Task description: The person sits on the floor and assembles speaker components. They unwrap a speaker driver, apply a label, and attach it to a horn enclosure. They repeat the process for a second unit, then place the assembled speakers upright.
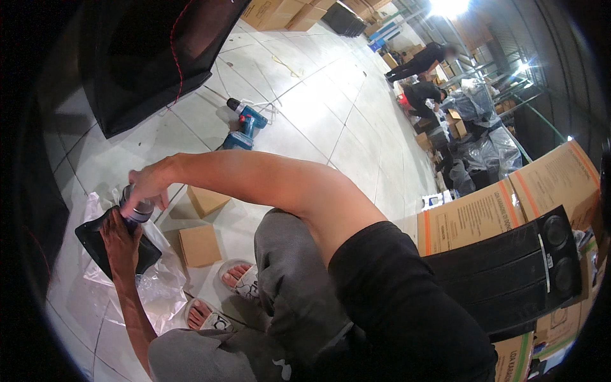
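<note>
A black, flat-looking piece with pointed corners (95,237) lies at the left on crumpled clear plastic wrap (167,290). My left hand (121,240) is on this piece, its fingers bent against it beside a dark cylinder with a pale shiny band (141,212). From above, my right hand (147,186) curls around the upper part of that cylinder, which rises from the black piece or stands against it; I cannot tell whether they are joined. Part of the cylinder is hidden by my fingers, so its exact kind is unclear.
A blue-and-black cordless drill (245,122) lies on the tiled floor (305,114). Small brown cartons (199,246) sit near my feet. A large black case (146,63) stands at far left. Large cartons (468,216) and a black speaker (503,270) are at right. Two people (420,63) bend over far back.
</note>
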`<state>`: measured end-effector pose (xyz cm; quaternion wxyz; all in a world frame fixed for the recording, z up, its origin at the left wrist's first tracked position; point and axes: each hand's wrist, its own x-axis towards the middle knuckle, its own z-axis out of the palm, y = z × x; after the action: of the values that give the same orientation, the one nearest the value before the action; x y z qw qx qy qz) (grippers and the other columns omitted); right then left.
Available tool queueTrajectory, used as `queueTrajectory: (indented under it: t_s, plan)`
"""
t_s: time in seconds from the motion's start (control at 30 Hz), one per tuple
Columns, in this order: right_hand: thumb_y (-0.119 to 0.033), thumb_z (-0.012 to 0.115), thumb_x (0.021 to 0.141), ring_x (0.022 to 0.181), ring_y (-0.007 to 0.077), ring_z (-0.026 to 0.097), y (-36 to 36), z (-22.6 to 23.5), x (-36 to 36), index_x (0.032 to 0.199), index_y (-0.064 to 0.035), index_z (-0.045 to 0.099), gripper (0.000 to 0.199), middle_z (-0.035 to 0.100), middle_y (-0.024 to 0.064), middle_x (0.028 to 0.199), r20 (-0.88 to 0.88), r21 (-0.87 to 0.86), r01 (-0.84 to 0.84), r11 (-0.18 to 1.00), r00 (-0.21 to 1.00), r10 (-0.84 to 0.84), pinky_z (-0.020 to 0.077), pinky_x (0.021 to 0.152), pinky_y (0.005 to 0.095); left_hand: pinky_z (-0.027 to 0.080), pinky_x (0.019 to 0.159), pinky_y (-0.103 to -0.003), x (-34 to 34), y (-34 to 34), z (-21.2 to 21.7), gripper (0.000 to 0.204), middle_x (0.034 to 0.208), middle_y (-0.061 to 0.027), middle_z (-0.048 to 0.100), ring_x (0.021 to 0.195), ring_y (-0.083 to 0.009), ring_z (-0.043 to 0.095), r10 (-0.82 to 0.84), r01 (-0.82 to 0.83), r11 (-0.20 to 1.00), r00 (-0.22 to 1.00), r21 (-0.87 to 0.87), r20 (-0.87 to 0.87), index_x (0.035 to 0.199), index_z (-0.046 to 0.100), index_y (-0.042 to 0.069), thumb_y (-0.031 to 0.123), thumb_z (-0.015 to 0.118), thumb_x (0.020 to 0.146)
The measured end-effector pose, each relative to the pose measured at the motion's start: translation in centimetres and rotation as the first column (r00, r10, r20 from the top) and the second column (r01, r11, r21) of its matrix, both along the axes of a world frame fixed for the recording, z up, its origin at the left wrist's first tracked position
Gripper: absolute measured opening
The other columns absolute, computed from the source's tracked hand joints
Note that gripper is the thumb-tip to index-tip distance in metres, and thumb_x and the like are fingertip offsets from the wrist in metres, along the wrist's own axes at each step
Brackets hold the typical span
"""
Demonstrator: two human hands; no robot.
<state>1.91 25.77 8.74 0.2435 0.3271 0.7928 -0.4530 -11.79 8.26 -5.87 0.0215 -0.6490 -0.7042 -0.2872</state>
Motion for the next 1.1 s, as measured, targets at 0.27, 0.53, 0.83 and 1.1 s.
queueTrajectory:
  t_s: [0.27, 0.53, 0.83, 1.1]
  plan:
    - [-0.058, 0.082, 0.067, 0.118, 0.0389, 0.059, -1.2, 1.4, 0.1, 0.144, 0.0007, 0.031, 0.110, 0.058, 0.0267, 0.127, -0.010, -0.034, 0.059, 0.998, 0.998, -0.059, 0.0481, 0.098, 0.0409, 0.037, 0.105, -0.054, 0.0, 0.0, 0.7, 0.079, 0.133, -0.0275, 0.051, 0.121, -0.0447, 0.049, -0.029, 0.030, 0.999, 0.999, -0.023, 0.031, 0.139, 0.036, -0.007, 0.017, 0.079, 0.078]
    - [-0.056, 0.085, 0.060, 0.117, 0.0374, 0.059, 0.0, 0.3, -0.7, 0.141, 0.0005, 0.039, 0.109, 0.060, 0.0262, 0.122, 0.005, -0.139, 0.024, 0.990, 1.000, -0.024, 0.0494, 0.096, 0.0405, 0.038, 0.104, -0.054, -0.1, -0.1, 0.3, 0.081, 0.132, -0.0282, 0.051, 0.120, -0.0455, 0.049, -0.021, 0.022, 0.999, 1.000, -0.041, 0.003, 0.141, 0.034, -0.009, 0.021, 0.079, 0.080]
    - [-0.064, 0.081, 0.064, 0.101, 0.0375, 0.066, -0.2, -0.4, -0.7, 0.141, -0.0037, 0.038, 0.107, 0.063, 0.0257, 0.115, -0.087, 0.144, -0.095, 0.985, 0.990, 0.108, 0.0588, 0.081, 0.0442, 0.037, 0.105, -0.053, -0.2, -0.3, -0.1, 0.083, 0.132, -0.0273, 0.051, 0.121, -0.0442, 0.049, -0.040, 0.042, 0.998, 0.998, 0.042, -0.037, 0.142, 0.032, -0.008, 0.017, 0.080, 0.079]
    - [-0.068, 0.082, 0.058, 0.113, 0.0363, 0.060, -0.5, -0.2, -1.0, 0.143, -0.0043, 0.037, 0.114, 0.060, 0.0263, 0.120, -0.043, 0.299, -0.233, 0.925, 0.965, 0.257, 0.0562, 0.084, 0.0409, 0.037, 0.105, -0.054, -0.6, -0.2, -0.8, 0.083, 0.137, -0.0271, 0.050, 0.124, -0.0439, 0.048, -0.015, 0.015, 0.998, 1.000, -0.063, 0.009, 0.143, 0.031, -0.006, 0.020, 0.079, 0.080]
